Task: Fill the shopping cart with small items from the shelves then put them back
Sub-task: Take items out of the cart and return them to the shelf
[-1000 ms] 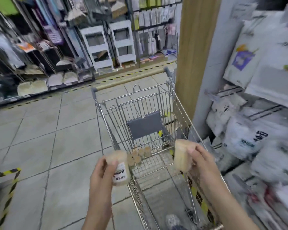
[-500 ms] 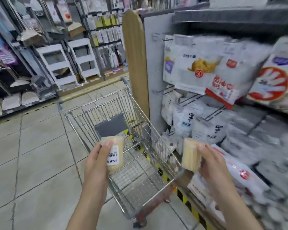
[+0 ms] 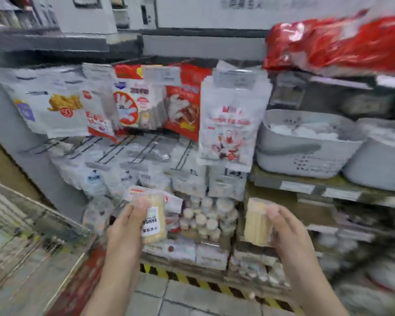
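1. Left hand (image 3: 126, 226): fingers curled round 1 pack of bamboo picks (image 3: 152, 218), thumb along its upper left side. White label faces the camera, text turned sideways. Pack held upright at low-shelf height, probably so it can go straight back into a slot w/o re-gripping.
2. Right hand (image 3: 287, 233): fingers wrapped behind a 2nd pick bundle (image 3: 257, 224), thumb over its top right edge. No label shows on this side. Bundle also upright and level w/ the left one.
3. Both items are clear of the shelving (image 3: 306, 190), just in front of it, not touching any stock. Judgement: put-back phase, w/ 1 item per hand to halve the trips.
4. Likely destination: the cluster of small round-lidded tubs (image 3: 205, 217) sits between the 2 hands at the same height. Whether these are the same product cannot be told; the frame is blurred.
5. Shopping cart (image 3: 21, 213): only wire and rim at left edge, beside the left forearm. Contents not legible.
6. Other stock: hanging bags (image 3: 132, 103) above; 2 grey baskets (image 3: 306, 144) on the upper right shelf, well apart from the hands.
7. Risk (judgement): low rows look tightly packed; pushing a pack in could topple neighbouring tubs.
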Demonstrator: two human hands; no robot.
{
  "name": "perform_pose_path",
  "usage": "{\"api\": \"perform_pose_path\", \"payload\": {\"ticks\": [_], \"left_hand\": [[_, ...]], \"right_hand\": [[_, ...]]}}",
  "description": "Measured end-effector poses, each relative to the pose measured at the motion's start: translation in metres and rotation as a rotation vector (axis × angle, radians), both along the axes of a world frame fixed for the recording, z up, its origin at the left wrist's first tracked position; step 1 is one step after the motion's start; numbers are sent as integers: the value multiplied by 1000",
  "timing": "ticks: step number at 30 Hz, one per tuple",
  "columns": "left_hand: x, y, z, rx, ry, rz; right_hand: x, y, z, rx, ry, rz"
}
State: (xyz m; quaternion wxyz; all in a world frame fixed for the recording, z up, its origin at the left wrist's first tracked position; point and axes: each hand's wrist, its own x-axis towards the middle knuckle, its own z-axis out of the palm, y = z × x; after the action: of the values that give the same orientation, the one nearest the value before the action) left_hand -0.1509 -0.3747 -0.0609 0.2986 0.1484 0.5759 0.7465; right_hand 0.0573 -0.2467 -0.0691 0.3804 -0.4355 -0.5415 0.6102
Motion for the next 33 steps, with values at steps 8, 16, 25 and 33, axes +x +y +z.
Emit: {"api": "perform_pose_path", "payload": {"ticks": [8,16,25,33], "left_hand": [[179,109,3,-68,-34,-486],[296,188,0,-108,25,-726],[378,309,6,-106,16,-874],[474,382,30,-36,160,-1145]], "right_hand": [[207,7,2,-13,40,-502],[318,24,-8,-29,123,-788],[386,112,-5,10,76,-859],[454,168,12,82,57,-970]]}}
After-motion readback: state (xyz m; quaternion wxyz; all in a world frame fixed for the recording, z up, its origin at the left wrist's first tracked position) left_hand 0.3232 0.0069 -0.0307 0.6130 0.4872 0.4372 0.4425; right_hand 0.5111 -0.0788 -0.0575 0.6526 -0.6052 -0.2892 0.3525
